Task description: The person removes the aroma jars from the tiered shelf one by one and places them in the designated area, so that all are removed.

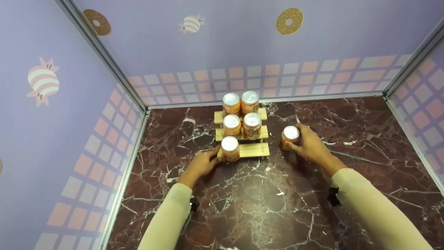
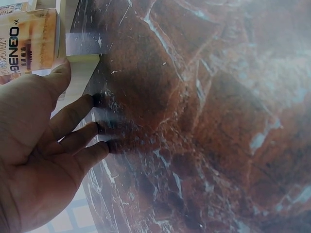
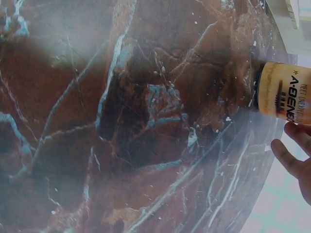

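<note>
A small orange-labelled can [image 1: 290, 134] with a pale lid stands upright right of the wooden stand, in the grip of my right hand [image 1: 311, 146], thumb on its near side and fingers round the far side. The right wrist view shows its black lettering. At the left end of the stand's lowest step [image 1: 254, 150], my left hand [image 1: 201, 164] reaches in beside another can [image 1: 230, 148]. The thumb lies at the step's edge by that can [image 2: 36, 41], while the other fingers extend loosely near the tabletop. The right half of this step is bare.
Two cans [image 1: 252, 125] sit on the middle step and two more [image 1: 250, 102] on the top one. The three-step stand is on a dark red marbled table [image 1: 249, 205], close to the back wall [image 1: 239, 45]. Another patterned wall [image 1: 86, 139] bounds the left side.
</note>
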A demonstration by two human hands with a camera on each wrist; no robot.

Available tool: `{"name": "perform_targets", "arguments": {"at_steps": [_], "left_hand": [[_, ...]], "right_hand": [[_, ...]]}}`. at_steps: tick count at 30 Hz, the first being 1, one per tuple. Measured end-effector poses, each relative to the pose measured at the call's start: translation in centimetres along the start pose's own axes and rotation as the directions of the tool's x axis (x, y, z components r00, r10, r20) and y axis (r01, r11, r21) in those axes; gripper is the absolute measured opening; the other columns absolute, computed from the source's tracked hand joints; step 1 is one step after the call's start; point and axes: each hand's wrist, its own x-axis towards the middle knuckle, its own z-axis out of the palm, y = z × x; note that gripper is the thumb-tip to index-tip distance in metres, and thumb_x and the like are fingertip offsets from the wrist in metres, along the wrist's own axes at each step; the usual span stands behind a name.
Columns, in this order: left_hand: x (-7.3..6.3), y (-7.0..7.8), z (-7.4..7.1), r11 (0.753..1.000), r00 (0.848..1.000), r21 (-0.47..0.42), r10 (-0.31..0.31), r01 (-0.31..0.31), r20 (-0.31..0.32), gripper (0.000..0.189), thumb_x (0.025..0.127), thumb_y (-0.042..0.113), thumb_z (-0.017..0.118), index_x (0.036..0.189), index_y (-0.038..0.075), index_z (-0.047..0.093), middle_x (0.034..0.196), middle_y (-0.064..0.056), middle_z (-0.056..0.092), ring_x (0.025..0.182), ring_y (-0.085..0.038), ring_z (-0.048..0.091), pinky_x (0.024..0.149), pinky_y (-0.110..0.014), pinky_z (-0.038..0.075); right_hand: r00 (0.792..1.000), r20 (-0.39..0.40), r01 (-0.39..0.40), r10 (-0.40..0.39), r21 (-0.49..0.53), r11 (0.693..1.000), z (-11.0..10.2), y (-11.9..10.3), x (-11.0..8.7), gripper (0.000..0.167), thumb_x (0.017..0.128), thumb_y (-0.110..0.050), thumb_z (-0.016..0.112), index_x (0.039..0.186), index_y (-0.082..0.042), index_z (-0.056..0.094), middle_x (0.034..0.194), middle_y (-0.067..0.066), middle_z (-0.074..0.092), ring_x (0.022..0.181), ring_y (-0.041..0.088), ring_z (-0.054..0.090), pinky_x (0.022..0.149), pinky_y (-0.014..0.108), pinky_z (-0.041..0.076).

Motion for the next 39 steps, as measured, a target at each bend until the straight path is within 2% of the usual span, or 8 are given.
{"name": "perform_targets", "arguments": {"at_steps": [7,15,22,27,34,39], "left_hand": [[0.0,-0.1,0.1,0.999,0.999,-0.015,-0.040,0.040,0.019,0.066,0.107,0.062,0.063,0.168,0.043,0.045,0.149,-0.016,0.071,0.135,-0.043,0.070,0.119,-0.059,0.056],[-0.1,0.0,-0.1,0.998,0.997,-0.012,-0.063,0.064,0.044,0.066,0.108,0.062,0.062,0.168,0.044,0.043,0.150,-0.017,0.071,0.136,-0.043,0.070,0.119,-0.059,0.056],[-0.3,0.3,-0.2,0.999,0.999,-0.007,-0.031,0.031,0.014,0.064,0.108,0.057,0.065,0.168,0.039,0.048,0.146,-0.019,0.072,0.133,-0.044,0.072,0.116,-0.059,0.057],[-0.4,0.4,-0.3,1.000,1.000,-0.006,-0.020,0.020,0.000,0.065,0.108,0.060,0.064,0.167,0.039,0.049,0.144,-0.019,0.074,0.132,-0.044,0.072,0.116,-0.058,0.058],[-0.3,0.2,-0.2,0.999,0.999,-0.019,-0.031,0.031,0.016,0.065,0.108,0.062,0.062,0.168,0.042,0.046,0.148,-0.019,0.071,0.134,-0.044,0.071,0.118,-0.058,0.057],[-0.2,0.1,-0.2,0.998,0.998,-0.028,-0.047,0.048,0.035,0.066,0.107,0.065,0.061,0.168,0.044,0.044,0.151,-0.019,0.069,0.137,-0.045,0.069,0.120,-0.059,0.054]], "right_hand": [[0.998,-0.031,0.045,-0.048,-0.076,0.996,-0.9,-0.9,0.1,0.084,0.098,-0.033,0.085,0.158,0.011,0.045,0.141,0.034,0.060,0.128,0.057,0.065,0.111,0.071,0.055],[0.997,-0.038,0.059,-0.065,-0.132,0.989,-1.5,-2.2,0.4,0.087,0.098,-0.043,0.084,0.163,0.001,0.045,0.153,0.029,0.056,0.138,0.053,0.060,0.115,0.071,0.053],[0.990,-0.074,0.111,-0.123,-0.147,0.983,-1.1,-3.6,0.5,0.085,0.099,-0.046,0.082,0.161,0.000,0.047,0.152,0.030,0.056,0.137,0.053,0.060,0.113,0.071,0.054],[0.986,-0.070,0.139,-0.149,-0.131,0.982,-0.8,-4.7,0.5,0.085,0.098,-0.046,0.083,0.162,-0.002,0.048,0.153,0.029,0.057,0.137,0.053,0.061,0.112,0.071,0.056],[0.973,-0.059,0.214,-0.225,-0.152,0.965,-0.1,-6.3,0.3,0.088,0.098,-0.047,0.084,0.162,0.001,0.048,0.154,0.029,0.057,0.140,0.050,0.061,0.120,0.065,0.052],[0.966,-0.053,0.243,-0.254,-0.154,0.958,0.5,-7.5,0.1,0.087,0.099,-0.053,0.081,0.161,-0.001,0.051,0.152,0.026,0.060,0.136,0.047,0.064,0.117,0.063,0.056]]}}
